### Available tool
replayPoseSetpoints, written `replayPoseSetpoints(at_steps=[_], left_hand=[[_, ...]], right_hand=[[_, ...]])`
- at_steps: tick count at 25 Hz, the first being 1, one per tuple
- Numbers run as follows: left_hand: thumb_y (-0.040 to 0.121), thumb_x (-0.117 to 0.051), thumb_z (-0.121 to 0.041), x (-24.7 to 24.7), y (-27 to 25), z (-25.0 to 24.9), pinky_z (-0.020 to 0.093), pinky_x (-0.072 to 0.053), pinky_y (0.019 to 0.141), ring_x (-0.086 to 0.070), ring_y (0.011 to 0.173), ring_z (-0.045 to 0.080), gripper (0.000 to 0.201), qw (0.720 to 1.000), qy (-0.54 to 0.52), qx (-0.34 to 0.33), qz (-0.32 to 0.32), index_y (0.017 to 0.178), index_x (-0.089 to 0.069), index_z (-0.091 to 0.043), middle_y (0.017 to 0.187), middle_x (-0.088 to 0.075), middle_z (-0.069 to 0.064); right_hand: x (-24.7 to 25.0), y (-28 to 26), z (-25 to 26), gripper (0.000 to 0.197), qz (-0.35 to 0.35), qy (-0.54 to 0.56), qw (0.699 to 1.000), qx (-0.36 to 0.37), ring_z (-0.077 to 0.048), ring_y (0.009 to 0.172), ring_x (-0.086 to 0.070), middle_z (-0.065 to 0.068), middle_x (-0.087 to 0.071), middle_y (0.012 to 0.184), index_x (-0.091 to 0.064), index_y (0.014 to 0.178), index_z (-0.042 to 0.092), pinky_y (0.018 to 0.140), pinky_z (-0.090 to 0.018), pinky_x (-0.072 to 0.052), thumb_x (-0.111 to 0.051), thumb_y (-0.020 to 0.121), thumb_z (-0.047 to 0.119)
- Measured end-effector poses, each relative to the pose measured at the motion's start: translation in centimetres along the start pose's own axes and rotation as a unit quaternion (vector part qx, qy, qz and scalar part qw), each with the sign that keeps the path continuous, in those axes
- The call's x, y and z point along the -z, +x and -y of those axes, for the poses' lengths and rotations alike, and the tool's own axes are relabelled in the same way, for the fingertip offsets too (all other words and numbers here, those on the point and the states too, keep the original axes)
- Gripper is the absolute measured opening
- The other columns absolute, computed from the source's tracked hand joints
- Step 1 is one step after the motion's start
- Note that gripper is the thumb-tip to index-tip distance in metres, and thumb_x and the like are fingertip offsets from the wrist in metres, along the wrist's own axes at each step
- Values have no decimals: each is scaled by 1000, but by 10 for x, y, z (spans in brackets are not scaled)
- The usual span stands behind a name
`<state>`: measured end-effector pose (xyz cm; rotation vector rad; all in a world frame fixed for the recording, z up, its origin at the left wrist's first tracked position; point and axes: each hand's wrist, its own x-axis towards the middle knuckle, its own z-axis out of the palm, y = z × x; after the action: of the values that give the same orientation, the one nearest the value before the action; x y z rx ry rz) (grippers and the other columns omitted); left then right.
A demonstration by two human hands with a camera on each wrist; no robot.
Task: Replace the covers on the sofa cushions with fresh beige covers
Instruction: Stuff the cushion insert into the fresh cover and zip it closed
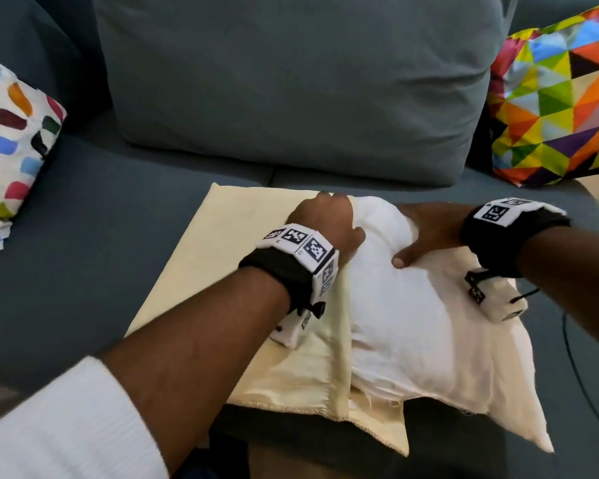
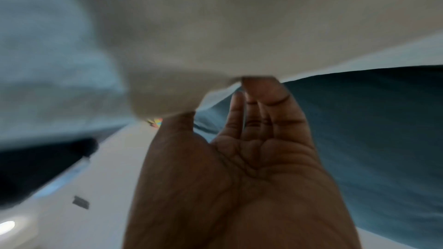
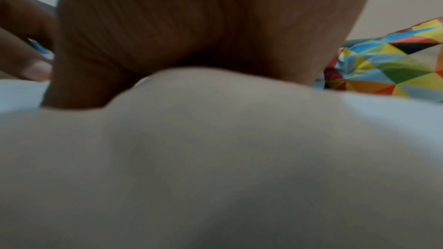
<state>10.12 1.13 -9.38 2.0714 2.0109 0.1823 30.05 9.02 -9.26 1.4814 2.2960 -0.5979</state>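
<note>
A beige cover (image 1: 201, 257) lies flat on the sofa seat (image 1: 83, 254), its open side turned to the right. A white cushion insert (image 1: 412, 323) rests half on that opening, bulging upward. My left hand (image 1: 325, 216) pinches the cover's upper edge at the far end of the opening. In the left wrist view the beige cover (image 2: 215, 26) is held between the thumb and fingers of my left hand (image 2: 239, 139). My right hand (image 1: 426, 229) grips the far top of the insert, thumb spread toward me. My right hand (image 3: 191, 26) lies palm-down on the insert (image 3: 215, 158), fingers hidden.
A large grey back cushion (image 1: 291, 81) stands behind the work. A cushion with bright triangles (image 1: 561, 98) leans at the right, and one with coloured brush strokes (image 1: 11, 133) at the left. A black cable (image 1: 574, 357) hangs by the seat's right edge.
</note>
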Motion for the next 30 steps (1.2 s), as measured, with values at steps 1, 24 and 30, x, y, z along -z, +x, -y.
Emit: replayPoseSetpoints(at_steps=[1, 24, 30], left_hand=[[91, -57, -36, -1, 8, -3, 34, -40, 77, -59, 113, 35, 36, 1000, 13, -5, 0, 117, -57, -12, 123, -59, 12], [93, -50, -28, -25, -171, -34, 38, -45, 67, -66, 97, 31, 23, 996, -57, 61, -40, 114, -45, -21, 111, -58, 5], [97, -39, -47, -64, -236, -13, 33, -48, 87, -63, 113, 27, 42, 966, -67, 214, 126, 108, -65, -16, 117, -68, 4]], right_hand=[[-3, 1, 2, 96, -21, -5, 1000, 10, -19, 121, -55, 9, -58, 132, -50, 137, 29, 100, -33, -42, -86, 56, 66], [-96, -107, 56, 99, -149, -231, 933, 232, -34, 152, 14, -11, 7, 166, -2, 158, 23, 115, -71, 0, -21, 82, 83], [-131, -126, 74, 115, -163, -337, 907, 191, -37, 153, 3, -12, 1, 167, -17, 154, 29, 101, -82, -15, -78, 63, 63]])
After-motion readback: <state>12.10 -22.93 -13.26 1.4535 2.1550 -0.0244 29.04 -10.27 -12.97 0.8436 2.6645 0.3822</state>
